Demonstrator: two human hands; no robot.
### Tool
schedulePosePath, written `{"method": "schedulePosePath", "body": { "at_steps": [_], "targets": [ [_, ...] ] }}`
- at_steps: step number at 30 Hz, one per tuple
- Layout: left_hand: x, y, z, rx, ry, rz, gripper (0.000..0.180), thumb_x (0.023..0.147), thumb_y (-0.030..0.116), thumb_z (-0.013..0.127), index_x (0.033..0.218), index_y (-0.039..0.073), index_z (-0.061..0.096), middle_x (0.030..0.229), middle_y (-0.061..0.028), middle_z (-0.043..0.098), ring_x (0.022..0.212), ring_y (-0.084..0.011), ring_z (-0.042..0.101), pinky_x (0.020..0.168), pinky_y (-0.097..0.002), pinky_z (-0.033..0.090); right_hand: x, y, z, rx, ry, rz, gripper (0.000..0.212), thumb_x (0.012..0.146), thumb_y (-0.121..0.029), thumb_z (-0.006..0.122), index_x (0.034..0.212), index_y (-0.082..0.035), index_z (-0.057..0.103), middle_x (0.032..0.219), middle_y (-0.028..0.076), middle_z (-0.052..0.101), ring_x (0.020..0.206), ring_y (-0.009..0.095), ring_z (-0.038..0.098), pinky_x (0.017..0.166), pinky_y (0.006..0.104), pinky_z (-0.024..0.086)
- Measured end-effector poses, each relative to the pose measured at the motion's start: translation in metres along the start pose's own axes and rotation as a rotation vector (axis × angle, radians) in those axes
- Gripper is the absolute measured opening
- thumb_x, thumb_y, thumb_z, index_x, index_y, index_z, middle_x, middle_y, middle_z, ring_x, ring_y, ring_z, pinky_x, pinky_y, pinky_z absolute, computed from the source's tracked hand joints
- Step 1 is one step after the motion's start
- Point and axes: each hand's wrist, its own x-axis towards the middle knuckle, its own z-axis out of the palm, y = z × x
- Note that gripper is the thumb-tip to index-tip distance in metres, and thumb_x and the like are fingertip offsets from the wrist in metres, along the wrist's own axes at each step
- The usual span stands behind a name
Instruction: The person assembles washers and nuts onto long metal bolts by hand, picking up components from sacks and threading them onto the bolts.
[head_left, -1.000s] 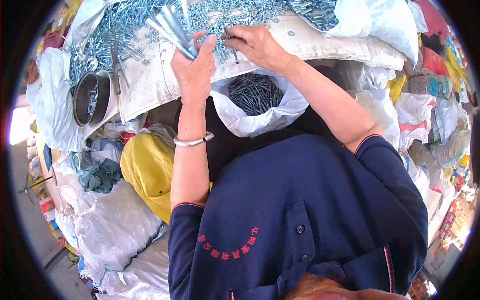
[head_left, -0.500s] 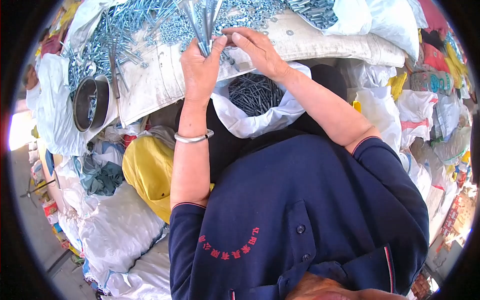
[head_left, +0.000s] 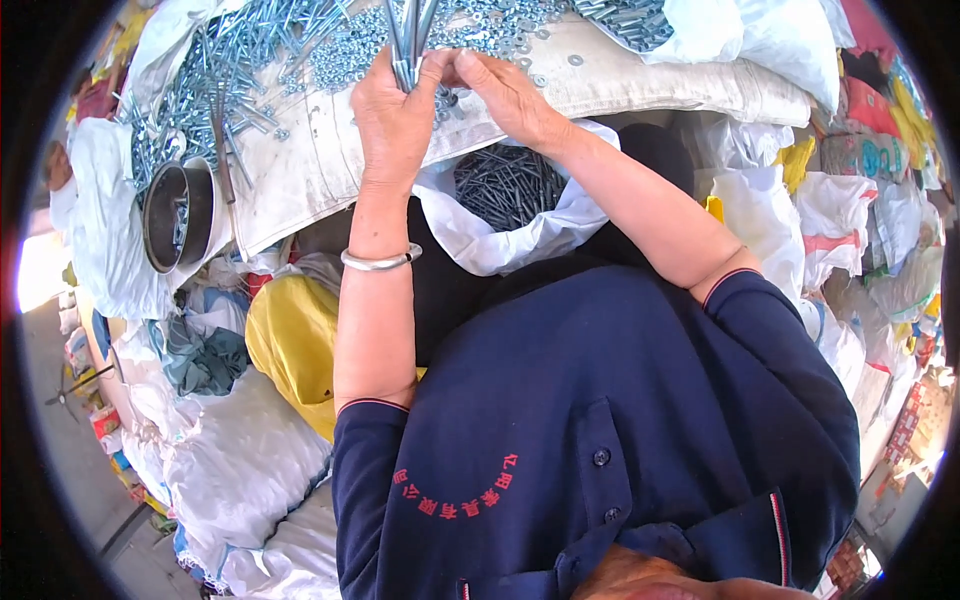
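Note:
My left hand (head_left: 392, 130) is closed around several long metal bolts (head_left: 408, 40), which stand up out of the fist, fanned slightly apart. The fingertips of my right hand (head_left: 512, 100) meet the left thumb beside the bundle. Its fingers are drawn together, and what they pinch, if anything, is hidden. Small dark metal pieces show just under the two hands. Both hands are over the near edge of a cloth-covered work surface (head_left: 310, 160). Beyond them lies a spread of small nuts and washers (head_left: 345, 50), with a heap of loose bolts (head_left: 235, 65) at its left.
Below the hands, a white bag (head_left: 480, 258) holds many dark screws (head_left: 508, 188). A round dark metal pan (head_left: 160, 220) with a few pieces sits at left, beside a thin tool (head_left: 222, 150). Threaded tubes (head_left: 625, 20) lie at the far right. Sacks, one yellow (head_left: 290, 340), crowd both sides.
Both hands have shifted slightly left and away from me with the bolts. The right fingers have closed in against the left thumb.

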Motion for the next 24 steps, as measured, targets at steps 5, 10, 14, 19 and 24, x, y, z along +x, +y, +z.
{"method": "schedulePosePath", "body": {
  "at_steps": [5,10,14,19,24],
  "targets": [
    [-0.002,0.002,0.005,-0.007,-0.064,-0.034,0.031,0.087,0.030,0.074,0.092,0.000,0.065,0.071,-0.0106,0.067,0.061,-0.0186,0.061,0.060,-0.0323,0.050,-0.013,0.003,-0.003,-0.037,0.017,0.105,0.060,0.105,-0.048,0.033,0.123,0.003,0.060,0.106,0.017,0.067,0.104,0.024,0.062,0.096,0.0356,0.045],
    [-0.002,0.004,0.004,0.061,-0.030,0.015,0.033,0.088,0.032,0.073,0.094,0.001,0.065,0.071,-0.0109,0.066,0.060,-0.0205,0.061,0.059,-0.0336,0.049,-0.013,0.002,-0.019,-0.062,0.187,0.053,0.059,0.105,-0.046,0.034,0.132,0.003,0.054,0.101,0.016,0.068,0.101,0.023,0.063,0.096,0.0351,0.045],
    [0.002,-0.001,0.006,0.040,-0.042,-0.014,0.032,0.087,0.031,0.073,0.094,0.001,0.065,0.073,-0.0118,0.067,0.062,-0.0220,0.063,0.060,-0.0338,0.049,-0.007,0.018,0.006,0.095,0.165,0.026,0.057,0.106,-0.044,0.034,0.129,0.003,0.054,0.089,0.012,0.068,0.093,0.019,0.063,0.093,0.0336,0.046],
    [0.003,0.000,0.009,0.048,-0.032,0.064,0.033,0.087,0.031,0.074,0.093,0.000,0.065,0.074,-0.0127,0.068,0.063,-0.0233,0.064,0.060,-0.0341,0.049,-0.011,0.006,-0.010,-0.045,0.174,0.016,0.061,0.104,-0.048,0.036,0.137,0.001,0.050,0.102,0.014,0.066,0.097,0.019,0.061,0.092,0.0320,0.046],
    [0.003,-0.005,0.009,-0.002,-0.043,-0.005,0.031,0.087,0.030,0.073,0.093,0.001,0.065,0.073,-0.0118,0.068,0.063,-0.0227,0.065,0.060,-0.0335,0.050,-0.010,0.012,-0.003,0.008,0.193,0.002,0.063,0.103,-0.051,0.038,0.136,0.002,0.049,0.094,0.013,0.067,0.091,0.020,0.062,0.088,0.0323,0.048]
  ]
}}
